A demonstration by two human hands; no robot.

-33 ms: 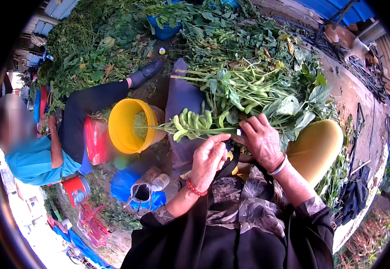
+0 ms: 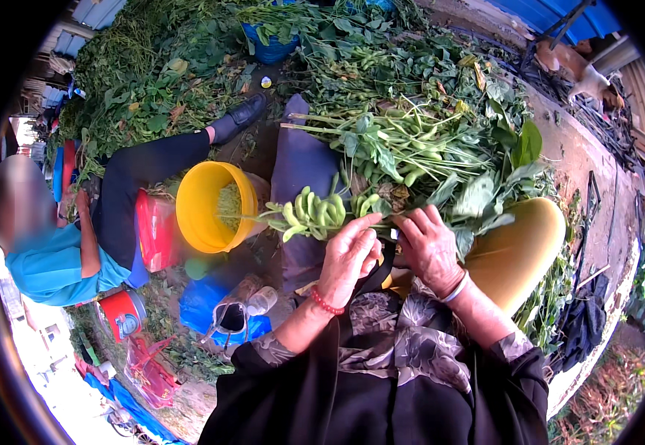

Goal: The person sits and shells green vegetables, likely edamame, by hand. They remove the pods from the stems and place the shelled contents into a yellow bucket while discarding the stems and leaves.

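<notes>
Nothing shifted since earlier frame: both your hands hold same grip, stalk unmoved. Your left hand (image 2: 348,256), fingers clenched on pod stalk (image 2: 315,213); your right hand (image 2: 430,248) pinches same stalk at its 3 o'clock end. One stalk, long axis horizontal, pod cluster pointing 9 o'clock toward yellow bucket (image 2: 211,206). Pods too bunched to count. One bucket, just beyond pod tips. One seated person (image 2: 78,245) at 9 o'clock. Leafy plant heap (image 2: 426,126) at 12 o'clock.

Glossy yellow plastic bucket (image 2: 204,208)
</notes>
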